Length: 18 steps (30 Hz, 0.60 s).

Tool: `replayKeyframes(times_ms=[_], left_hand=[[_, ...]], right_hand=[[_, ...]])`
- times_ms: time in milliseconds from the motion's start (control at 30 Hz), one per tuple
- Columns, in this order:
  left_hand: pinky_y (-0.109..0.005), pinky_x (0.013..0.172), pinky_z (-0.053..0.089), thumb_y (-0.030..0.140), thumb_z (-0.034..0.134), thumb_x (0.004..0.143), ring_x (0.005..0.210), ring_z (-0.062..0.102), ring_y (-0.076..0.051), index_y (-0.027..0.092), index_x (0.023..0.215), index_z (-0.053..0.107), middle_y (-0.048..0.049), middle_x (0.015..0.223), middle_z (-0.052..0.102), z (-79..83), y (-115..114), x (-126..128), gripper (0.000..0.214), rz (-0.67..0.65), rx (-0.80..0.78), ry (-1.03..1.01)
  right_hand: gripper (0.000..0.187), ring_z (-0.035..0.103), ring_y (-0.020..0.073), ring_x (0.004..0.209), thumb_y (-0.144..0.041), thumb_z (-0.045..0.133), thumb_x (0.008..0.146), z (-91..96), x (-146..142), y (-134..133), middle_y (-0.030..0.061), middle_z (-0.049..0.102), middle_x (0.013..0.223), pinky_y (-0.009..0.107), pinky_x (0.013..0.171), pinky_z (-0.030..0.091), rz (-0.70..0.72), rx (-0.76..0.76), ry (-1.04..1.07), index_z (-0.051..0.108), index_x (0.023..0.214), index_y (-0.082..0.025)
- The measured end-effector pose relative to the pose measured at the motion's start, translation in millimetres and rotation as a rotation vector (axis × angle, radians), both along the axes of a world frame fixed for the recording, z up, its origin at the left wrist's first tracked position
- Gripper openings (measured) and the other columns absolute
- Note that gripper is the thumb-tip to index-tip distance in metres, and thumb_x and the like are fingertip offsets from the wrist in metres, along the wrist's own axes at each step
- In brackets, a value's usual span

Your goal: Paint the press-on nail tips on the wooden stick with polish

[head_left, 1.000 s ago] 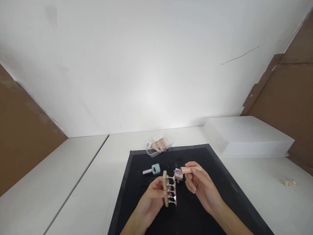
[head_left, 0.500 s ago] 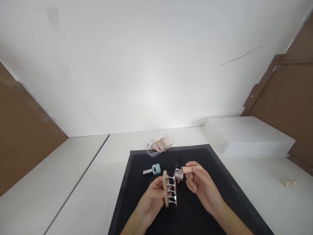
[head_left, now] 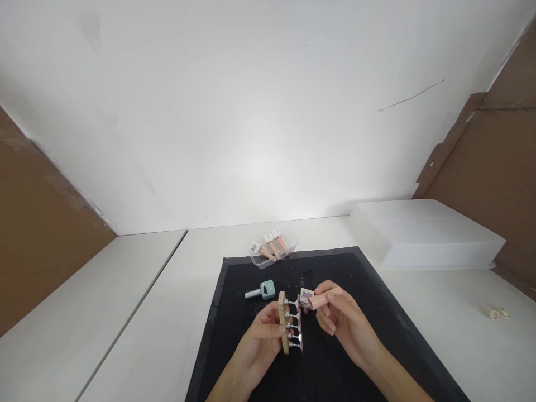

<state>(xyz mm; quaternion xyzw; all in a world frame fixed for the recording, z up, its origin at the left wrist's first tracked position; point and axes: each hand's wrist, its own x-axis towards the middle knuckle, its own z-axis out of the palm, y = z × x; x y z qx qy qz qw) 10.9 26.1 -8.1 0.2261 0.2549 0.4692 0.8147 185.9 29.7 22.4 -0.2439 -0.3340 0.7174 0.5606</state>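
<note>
My left hand (head_left: pixel 260 340) is closed round the edge of a nail display stand (head_left: pixel 283 324), a pale base with several silver posts pointing right. False nails (head_left: pixel 300 324) sit on the post tips, seen edge-on. In my right hand (head_left: pixel 345 312) is a nail polish brush (head_left: pixel 320 301) by its pink cap, pinched between thumb and fingers. The cap tilts down to the left, close to the top nails; its bristles are too small to make out. Behind the cap stands a nail polish bottle (head_left: pixel 307 293) with a white and purple label, partly hidden.
On the black mat (head_left: pixel 234 273) lies a green bottle (head_left: pixel 268 289) with a pale cap. Past the mat's far edge, a clear tray (head_left: pixel 262 264) holds several pink-capped bottles. A translucent bin (head_left: pixel 439 254) stands at right, near small beige pieces (head_left: pixel 496 314).
My right hand has tipped the pink cap so its left end points lower, away from the bottle top and nearer the nails. My left hand and the stand have barely moved.
</note>
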Motion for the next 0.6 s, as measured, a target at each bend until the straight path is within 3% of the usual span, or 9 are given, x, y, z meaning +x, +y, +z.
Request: replayKeyframes(times_ms=[600], left_hand=[[-0.026, 0.068, 0.038, 0.007, 0.074, 0.047, 0.066, 0.054, -0.011, 0.017, 0.08, 0.068, 0.0004, 0.068, 0.061, -0.6, 1.0, 0.5, 0.035, 0.015, -0.02, 0.005]], right_hand=[[0.018, 0.036, 0.0046, 0.039, -0.034, 0.064, 0.077, 0.9, -0.5, -0.4, -0.004, 0.046, 0.055, 0.021, 0.04, 0.026, 0.011, 0.03, -0.01, 0.065, 0.08, -0.016]])
